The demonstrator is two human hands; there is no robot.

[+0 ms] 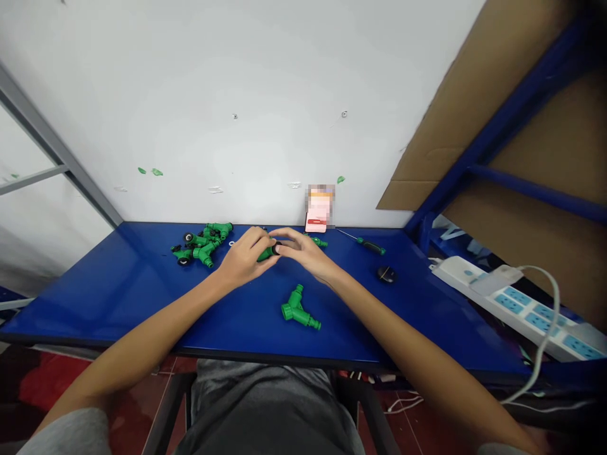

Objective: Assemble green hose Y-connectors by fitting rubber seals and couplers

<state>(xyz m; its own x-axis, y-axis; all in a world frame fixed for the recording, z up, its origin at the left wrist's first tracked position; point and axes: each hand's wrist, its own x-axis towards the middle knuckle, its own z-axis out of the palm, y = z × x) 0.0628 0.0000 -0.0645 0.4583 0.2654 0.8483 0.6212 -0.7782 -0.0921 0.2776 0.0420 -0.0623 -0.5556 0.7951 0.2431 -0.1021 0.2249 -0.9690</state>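
Note:
My left hand (244,258) and my right hand (306,254) meet over the middle of the blue table (246,322). Between them is a green hose fitting (266,253) with a black end. The left fingers wrap round its green body, and the right fingers close on the black end; much of it is hidden. Closer to me lies a green Y-shaped hose connector (298,309), touched by neither hand. A pile of similar green connectors (205,251) with black parts sits left of my left hand. Beside that hand is a small white ring (232,243). Another green fitting (319,242) shows behind my right hand.
A phone (317,218) with a lit screen leans against the white wall. To its right lie a green-and-black screwdriver (371,246) and a small round black object (386,273). A white power strip (502,297) with a cable runs along the right edge, near blue framing.

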